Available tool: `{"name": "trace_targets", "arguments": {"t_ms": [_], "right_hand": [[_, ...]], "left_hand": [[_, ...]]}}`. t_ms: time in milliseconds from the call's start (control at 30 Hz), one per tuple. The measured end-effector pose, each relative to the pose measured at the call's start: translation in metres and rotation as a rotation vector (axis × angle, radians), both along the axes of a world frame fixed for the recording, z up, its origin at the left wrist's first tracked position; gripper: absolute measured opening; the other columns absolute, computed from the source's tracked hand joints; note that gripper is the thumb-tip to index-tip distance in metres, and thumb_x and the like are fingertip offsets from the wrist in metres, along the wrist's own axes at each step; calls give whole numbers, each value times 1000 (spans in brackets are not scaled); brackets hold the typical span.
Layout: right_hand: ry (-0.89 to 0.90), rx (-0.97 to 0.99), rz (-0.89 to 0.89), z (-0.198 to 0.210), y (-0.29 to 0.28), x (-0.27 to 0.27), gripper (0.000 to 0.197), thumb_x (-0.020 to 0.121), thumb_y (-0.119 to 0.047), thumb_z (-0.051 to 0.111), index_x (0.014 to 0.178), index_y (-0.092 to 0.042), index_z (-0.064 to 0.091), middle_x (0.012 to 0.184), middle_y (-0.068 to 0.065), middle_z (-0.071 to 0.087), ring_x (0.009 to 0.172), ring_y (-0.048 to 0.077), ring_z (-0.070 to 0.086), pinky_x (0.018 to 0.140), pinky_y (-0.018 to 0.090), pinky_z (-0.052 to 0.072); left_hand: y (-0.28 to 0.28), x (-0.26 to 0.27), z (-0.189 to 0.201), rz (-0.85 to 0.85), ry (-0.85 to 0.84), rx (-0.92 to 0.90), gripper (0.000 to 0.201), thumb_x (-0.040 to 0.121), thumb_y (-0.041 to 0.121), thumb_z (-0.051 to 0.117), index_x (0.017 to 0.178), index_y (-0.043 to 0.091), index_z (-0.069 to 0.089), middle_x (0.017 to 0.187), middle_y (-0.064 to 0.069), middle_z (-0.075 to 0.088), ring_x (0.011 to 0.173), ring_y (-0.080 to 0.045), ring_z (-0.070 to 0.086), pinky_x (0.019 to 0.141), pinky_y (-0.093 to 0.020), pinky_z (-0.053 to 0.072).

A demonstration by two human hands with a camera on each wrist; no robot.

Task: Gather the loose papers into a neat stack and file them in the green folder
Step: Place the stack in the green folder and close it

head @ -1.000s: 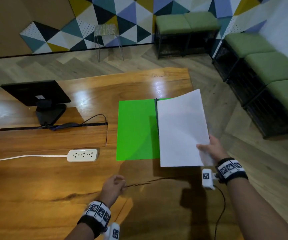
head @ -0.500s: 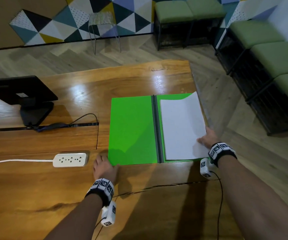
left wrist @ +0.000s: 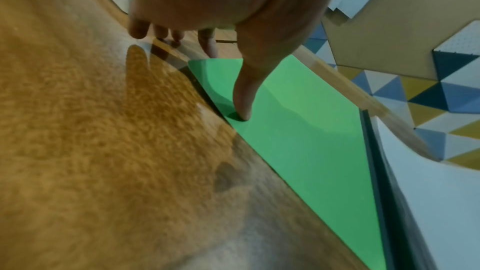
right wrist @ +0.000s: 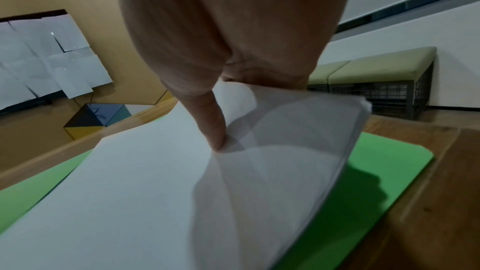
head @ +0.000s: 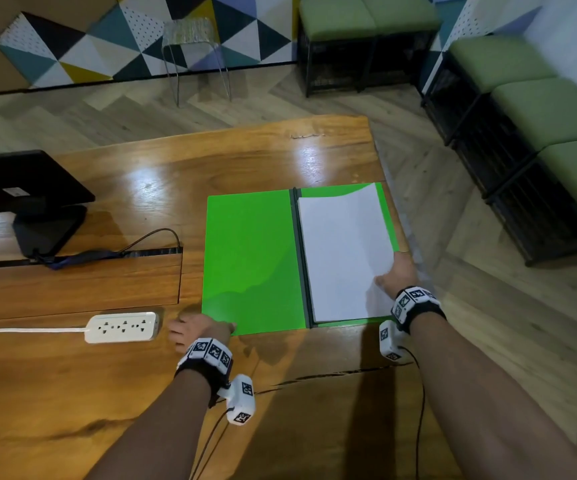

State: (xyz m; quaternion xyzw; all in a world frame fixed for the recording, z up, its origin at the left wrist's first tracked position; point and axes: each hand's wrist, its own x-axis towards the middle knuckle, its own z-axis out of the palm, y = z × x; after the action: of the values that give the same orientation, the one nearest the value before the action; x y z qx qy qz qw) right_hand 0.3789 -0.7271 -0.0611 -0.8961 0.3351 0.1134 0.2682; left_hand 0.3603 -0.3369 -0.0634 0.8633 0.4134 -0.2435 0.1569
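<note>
The left hand is resting at the near-left corner of the open green folder, thumb pressing on the cover and the other fingers spread on the wooden table just beside it. The folder's dark spine is running near to far. The paper stack is lying on the right leaf, long axis along the spine. The right hand is pinching the stack's right edge, which is lifting clear of the leaf. The table's right edge is lying just beyond; open room is lying leftward.
</note>
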Motion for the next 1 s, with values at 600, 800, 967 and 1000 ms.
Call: {"name": "trace_targets", "arguments": {"t_ms": [600, 800, 967, 1000], "right_hand": [[136, -131, -60, 8, 8, -12, 69, 81, -44, 76, 138, -12, 54, 141, 18, 46, 130, 42, 47, 101, 51, 47], [-52, 84, -268, 5, -13, -26, 62, 96, -58, 46, 118, -6, 69, 123, 25, 62, 109, 42, 60, 94, 46, 50], [-204, 550, -582, 10, -40, -42, 80, 99, -70, 35, 138, -5, 60, 146, 19, 56, 131, 37, 54, 113, 47, 41], [-195, 620, -609, 11, -40, -47, 88, 93, -79, 35, 139, -8, 60, 145, 14, 56, 132, 35, 54, 115, 49, 39]], "left_hand": [[-40, -39, 90, 257, -494, -1407, 49, 108, 56, 32, 127, 22, 63, 112, 2, 82, 108, -16, 77, 99, -43, 52], [-111, -40, 76, -281, -244, -1272, 49, 111, 52, 26, 148, 36, 53, 160, 11, 45, 150, -13, 36, 122, -34, 30], [-142, -54, 32, -794, -46, -1028, 65, 105, 58, 38, 164, 34, 26, 174, 17, 4, 163, -17, -4, 130, -58, 2], [-146, -57, 28, -827, -38, -986, 66, 107, 55, 41, 165, 30, 25, 175, 16, 2, 163, -15, -7, 130, -54, 2]]}}
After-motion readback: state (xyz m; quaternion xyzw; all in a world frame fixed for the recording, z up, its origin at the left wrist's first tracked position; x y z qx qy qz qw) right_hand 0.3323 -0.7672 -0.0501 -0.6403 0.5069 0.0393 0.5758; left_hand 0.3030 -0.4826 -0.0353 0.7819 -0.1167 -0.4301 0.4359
